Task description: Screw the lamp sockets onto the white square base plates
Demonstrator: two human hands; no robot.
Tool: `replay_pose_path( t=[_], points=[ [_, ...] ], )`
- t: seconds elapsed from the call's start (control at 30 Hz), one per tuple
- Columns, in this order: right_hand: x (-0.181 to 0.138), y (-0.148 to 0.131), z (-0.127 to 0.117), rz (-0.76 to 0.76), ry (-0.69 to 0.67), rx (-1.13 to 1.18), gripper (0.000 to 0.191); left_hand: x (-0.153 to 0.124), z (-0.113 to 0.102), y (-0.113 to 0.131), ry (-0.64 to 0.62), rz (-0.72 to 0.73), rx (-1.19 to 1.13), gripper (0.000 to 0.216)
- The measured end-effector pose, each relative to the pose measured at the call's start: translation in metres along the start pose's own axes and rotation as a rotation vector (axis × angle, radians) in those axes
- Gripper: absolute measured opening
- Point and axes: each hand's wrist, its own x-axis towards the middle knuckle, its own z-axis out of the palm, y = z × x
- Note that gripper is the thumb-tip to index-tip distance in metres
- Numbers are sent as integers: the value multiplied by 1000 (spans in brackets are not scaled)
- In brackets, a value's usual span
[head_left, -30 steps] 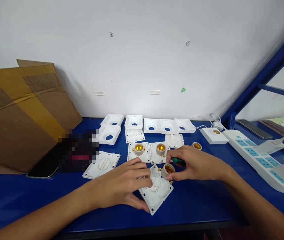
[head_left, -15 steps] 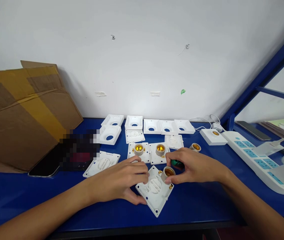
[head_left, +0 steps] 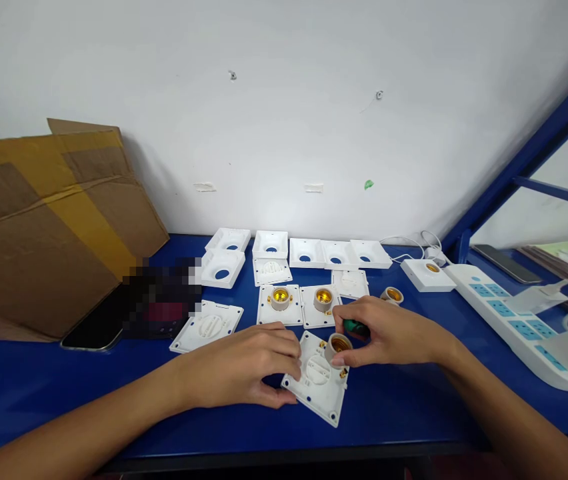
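My left hand (head_left: pixel 271 363) is closed on the left edge of a white square base plate (head_left: pixel 317 397), with the thumb low at its side. The plate lies at an angle near the table's front, a round moulded seat in its middle. Over its right rear part, my right hand (head_left: pixel 381 330) pinches a grey lamp socket (head_left: pixel 338 347) with a brass-coloured inside. Small brass pieces show beside that socket. A green-handled tool (head_left: pixel 356 327) is tucked in the same hand; its far end is hidden. Just behind stand two plates with sockets seated on them, a left one (head_left: pixel 264 310) and a right one (head_left: pixel 311 315).
White square covers (head_left: pixel 221 268) with round holes line the wall. A bare plate (head_left: pixel 209 327) lies left, a loose socket (head_left: pixel 393 295) right. Further right are an assembled lamp holder (head_left: pixel 427 277) and a power strip (head_left: pixel 509 320). A cardboard box (head_left: pixel 49 247) stands left.
The held plate has turned, its front corner swinging to the right. My right hand keeps the socket at nearly the same spot. The whole view has shifted slightly.
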Motion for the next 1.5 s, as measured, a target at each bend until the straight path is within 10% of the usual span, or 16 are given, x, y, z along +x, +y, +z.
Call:
replay_pose_path(
  t=[0.57,1.5],
  points=[
    [5,1,8,-8,10,-60,41,3,27,22,94,59,301,26],
    [0,1,3,-128,-6,102,39,-1,-4,8,7,-70,-62,24]
  ],
)
